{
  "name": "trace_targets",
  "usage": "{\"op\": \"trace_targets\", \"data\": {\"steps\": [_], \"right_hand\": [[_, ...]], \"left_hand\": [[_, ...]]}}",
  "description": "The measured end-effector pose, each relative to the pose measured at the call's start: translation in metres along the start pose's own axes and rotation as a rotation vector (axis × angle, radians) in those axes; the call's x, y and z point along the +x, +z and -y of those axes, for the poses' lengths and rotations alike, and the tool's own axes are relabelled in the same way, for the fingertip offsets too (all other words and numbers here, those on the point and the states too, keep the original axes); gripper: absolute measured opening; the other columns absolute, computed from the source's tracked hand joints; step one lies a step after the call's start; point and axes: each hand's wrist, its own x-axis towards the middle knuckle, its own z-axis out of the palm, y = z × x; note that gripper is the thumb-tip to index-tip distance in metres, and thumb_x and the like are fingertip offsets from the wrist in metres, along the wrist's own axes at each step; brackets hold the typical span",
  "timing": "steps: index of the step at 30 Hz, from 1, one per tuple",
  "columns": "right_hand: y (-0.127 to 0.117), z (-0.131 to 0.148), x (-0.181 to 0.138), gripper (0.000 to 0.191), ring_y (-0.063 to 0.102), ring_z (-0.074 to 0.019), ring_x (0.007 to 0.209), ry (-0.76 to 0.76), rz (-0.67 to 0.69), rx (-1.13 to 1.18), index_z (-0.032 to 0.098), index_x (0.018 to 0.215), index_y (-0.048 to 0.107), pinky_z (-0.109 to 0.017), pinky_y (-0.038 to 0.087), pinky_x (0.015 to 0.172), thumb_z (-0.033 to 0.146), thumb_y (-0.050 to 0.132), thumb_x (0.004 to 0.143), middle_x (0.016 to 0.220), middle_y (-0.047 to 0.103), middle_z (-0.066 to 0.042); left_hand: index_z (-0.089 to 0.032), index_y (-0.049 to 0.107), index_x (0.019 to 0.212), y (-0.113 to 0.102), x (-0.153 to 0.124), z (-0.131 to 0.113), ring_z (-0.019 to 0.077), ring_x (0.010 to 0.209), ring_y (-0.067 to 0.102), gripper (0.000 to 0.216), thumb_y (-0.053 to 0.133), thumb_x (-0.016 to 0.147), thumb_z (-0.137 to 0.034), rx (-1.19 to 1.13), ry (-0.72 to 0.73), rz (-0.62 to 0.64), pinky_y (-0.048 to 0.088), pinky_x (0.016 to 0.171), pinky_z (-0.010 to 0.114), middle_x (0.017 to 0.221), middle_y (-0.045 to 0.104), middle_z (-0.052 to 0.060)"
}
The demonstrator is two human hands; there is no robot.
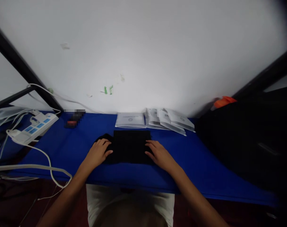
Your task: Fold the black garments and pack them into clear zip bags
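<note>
A folded black cloth (131, 145) lies on the blue table cover (70, 148) in front of me. My left hand (99, 152) rests on the cloth's left edge, palm down, fingers lying together over a bunched black corner. My right hand (158, 153) lies flat on the cloth's right edge with fingers stretched toward the middle. Neither hand lifts anything.
Several flat white packets (130, 120) lie in a row by the wall, some overlapping (171, 120). A white power strip (34, 126) with cables sits at the left. A small dark object (73, 119) lies behind it. A large black mass with an orange item (224, 101) fills the right.
</note>
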Motion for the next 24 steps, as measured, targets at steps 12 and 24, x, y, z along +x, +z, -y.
{"op": "trace_targets", "data": {"steps": [12,24], "right_hand": [[-0.048,0.004,-0.010,0.009,0.065,-0.0207,0.084,0.104,0.081,0.411,0.022,0.090,0.059,-0.035,0.052,0.078,0.031,0.060,0.090,0.089,0.068,-0.004],[-0.069,-0.124,0.024,0.046,0.056,-0.0328,0.111,0.367,-0.201,-0.599,0.008,0.124,0.054,-0.042,0.046,0.090,0.011,0.050,0.079,0.125,0.060,-0.021]], "left_hand": [[-0.022,0.060,0.093,-0.047,-0.003,-0.020,0.0210,0.082,0.061,0.018,0.069,0.083,-0.034,-0.228,-0.038,0.138,0.043,0.077,0.033,0.084,0.065,0.001],[-0.022,0.049,0.137,-0.003,-0.015,-0.022,0.0296,0.133,0.047,0.058,0.058,0.089,-0.053,-0.197,0.014,0.043,0.038,0.109,0.048,0.143,0.051,0.013]]}}
